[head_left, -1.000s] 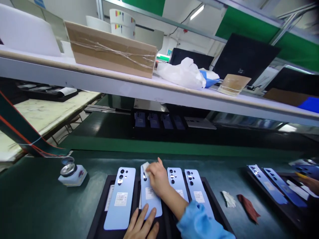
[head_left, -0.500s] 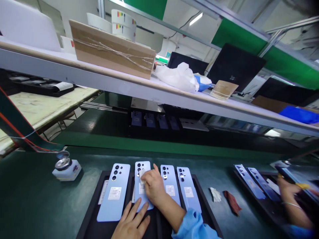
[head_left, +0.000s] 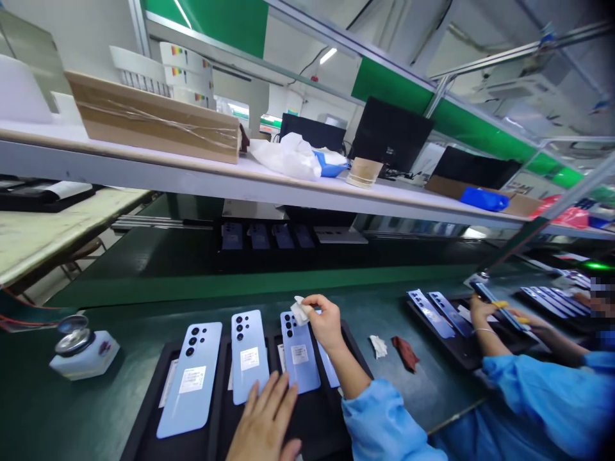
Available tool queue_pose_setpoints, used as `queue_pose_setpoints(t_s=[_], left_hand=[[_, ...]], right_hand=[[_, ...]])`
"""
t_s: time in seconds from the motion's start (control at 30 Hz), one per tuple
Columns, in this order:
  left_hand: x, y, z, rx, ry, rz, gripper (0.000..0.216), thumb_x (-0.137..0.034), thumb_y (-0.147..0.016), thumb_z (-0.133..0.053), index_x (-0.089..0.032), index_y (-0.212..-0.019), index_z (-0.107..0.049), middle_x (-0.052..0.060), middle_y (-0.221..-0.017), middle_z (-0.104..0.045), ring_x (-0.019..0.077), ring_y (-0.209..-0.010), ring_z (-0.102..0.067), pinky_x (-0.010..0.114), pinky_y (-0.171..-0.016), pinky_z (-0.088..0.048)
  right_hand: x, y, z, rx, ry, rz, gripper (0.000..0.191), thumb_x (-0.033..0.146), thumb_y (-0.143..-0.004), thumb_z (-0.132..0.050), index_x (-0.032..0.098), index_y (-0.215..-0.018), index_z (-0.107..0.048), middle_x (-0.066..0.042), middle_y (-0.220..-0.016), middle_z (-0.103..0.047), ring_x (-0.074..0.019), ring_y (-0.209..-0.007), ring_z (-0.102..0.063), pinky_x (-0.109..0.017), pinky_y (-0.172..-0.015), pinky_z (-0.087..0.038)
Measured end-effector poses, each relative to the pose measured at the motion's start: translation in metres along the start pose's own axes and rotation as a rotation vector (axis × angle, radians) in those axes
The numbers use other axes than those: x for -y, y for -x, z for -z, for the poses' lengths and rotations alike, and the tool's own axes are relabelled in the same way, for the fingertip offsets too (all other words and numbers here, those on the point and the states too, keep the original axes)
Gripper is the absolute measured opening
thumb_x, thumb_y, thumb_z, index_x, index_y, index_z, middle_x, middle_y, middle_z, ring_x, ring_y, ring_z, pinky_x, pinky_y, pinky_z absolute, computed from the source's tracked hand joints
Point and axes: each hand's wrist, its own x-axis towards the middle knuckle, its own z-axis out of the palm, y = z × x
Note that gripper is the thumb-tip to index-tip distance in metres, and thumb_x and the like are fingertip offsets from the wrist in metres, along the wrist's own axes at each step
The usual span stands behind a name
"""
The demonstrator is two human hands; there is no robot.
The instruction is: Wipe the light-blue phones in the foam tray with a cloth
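Observation:
Several light-blue smartphones lie back up in a black tray (head_left: 144,410), each with a white label. My right hand (head_left: 325,323) pinches a small white wipe (head_left: 300,311) just above the camera end of the third phone (head_left: 302,368). Fingers spread, my left hand (head_left: 266,419) is low over the tray, fingertips between the second phone (head_left: 249,358) and the third. At the tray's left is the first phone (head_left: 192,384). My right forearm partly hides the fourth phone (head_left: 328,365).
A white dispenser bottle (head_left: 85,355) with its metal lid raised stands left. A crumpled white wipe (head_left: 378,346) and a dark red cloth (head_left: 406,354) lie right of the tray. Farther right a co-worker's hands (head_left: 482,314) hold a phone over another tray (head_left: 446,342). A shelf (head_left: 288,192) crosses above.
My right hand has lifted the wipe off the second phone and moved right to the third. My left hand has shifted right, off the second phone's lower end. The view has turned right.

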Motion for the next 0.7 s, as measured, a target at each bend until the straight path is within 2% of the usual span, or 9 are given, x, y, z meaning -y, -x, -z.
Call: queue_pose_setpoints(t_s=[0.1, 0.2, 0.3, 0.4, 0.47, 0.57, 0.7], left_hand=[[-0.022, -0.023, -0.020, -0.023, 0.021, -0.130, 0.054, -0.049, -0.089, -0.060, -0.019, -0.134, -0.057, 0.009, -0.132, -0.065, 0.0281, -0.119, -0.057, 0.038, -0.098, -0.041], [-0.029, -0.029, -0.036, -0.074, -0.033, -0.177, 0.034, -0.043, -0.096, -0.054, -0.023, -0.122, -0.064, 0.005, -0.122, -0.069, 0.0242, -0.115, -0.058, 0.036, -0.108, -0.030], [-0.026, -0.025, -0.043, -0.097, -0.061, -0.189, 0.029, -0.041, -0.098, -0.052, -0.024, -0.117, -0.065, 0.004, -0.122, -0.067, 0.0231, -0.118, -0.055, 0.040, -0.118, -0.014], [-0.024, -0.022, -0.046, -0.085, -0.049, -0.178, 0.023, -0.037, -0.098, -0.052, -0.025, -0.114, -0.065, 0.003, -0.122, -0.066, 0.0221, -0.121, -0.053, 0.046, -0.121, -0.001], [-0.025, -0.022, -0.049, -0.085, -0.035, -0.178, 0.018, -0.031, -0.099, -0.052, -0.026, -0.110, -0.066, 0.002, -0.119, -0.067, 0.0205, -0.121, -0.052, 0.047, -0.121, 0.003], [-0.030, -0.022, -0.059, -0.151, 0.009, -0.127, 0.017, -0.026, -0.098, -0.050, -0.026, -0.102, -0.066, 0.001, -0.115, -0.069, 0.0206, -0.129, -0.047, 0.047, -0.122, 0.000], [-0.035, -0.021, -0.070, -0.213, 0.056, -0.065, 0.017, -0.027, -0.097, -0.050, -0.025, -0.099, -0.066, 0.002, -0.116, -0.069, 0.0219, -0.142, -0.032, 0.046, -0.123, -0.003]], right_hand=[[-0.008, 0.006, -0.016, 0.059, 0.041, 0.007, 0.014, 0.019, -0.078, -0.056, 0.018, -0.079, -0.070, -0.004, -0.077, -0.070, -0.0195, -0.073, -0.064, -0.032, -0.074, -0.053], [-0.018, 0.013, -0.027, 0.145, 0.090, 0.029, 0.017, 0.016, -0.078, -0.058, 0.020, -0.085, -0.072, -0.005, -0.083, -0.072, -0.0219, -0.082, -0.065, -0.044, -0.093, -0.047], [-0.025, 0.027, -0.022, 0.239, 0.110, 0.055, 0.019, 0.015, -0.081, -0.058, 0.022, -0.090, -0.072, -0.005, -0.091, -0.073, -0.0223, -0.090, -0.066, -0.056, -0.109, -0.032], [-0.030, 0.049, -0.011, 0.331, 0.111, 0.140, 0.023, 0.010, -0.081, -0.055, 0.023, -0.092, -0.071, -0.003, -0.092, -0.073, -0.0199, -0.091, -0.066, -0.055, -0.114, -0.024], [-0.032, 0.057, -0.009, 0.368, 0.129, 0.238, 0.030, 0.006, -0.080, -0.051, 0.024, -0.096, -0.069, -0.002, -0.093, -0.072, -0.0186, -0.092, -0.065, -0.053, -0.116, -0.022], [-0.036, 0.041, -0.022, 0.367, 0.193, 0.331, 0.036, 0.003, -0.078, -0.048, 0.024, -0.100, -0.068, -0.003, -0.094, -0.070, -0.0187, -0.091, -0.063, -0.052, -0.117, -0.022], [-0.042, -0.002, -0.042, 0.284, 0.244, 0.261, 0.034, 0.002, -0.075, -0.049, 0.022, -0.094, -0.068, -0.004, -0.092, -0.070, -0.0201, -0.090, -0.063, -0.054, -0.114, -0.026]])
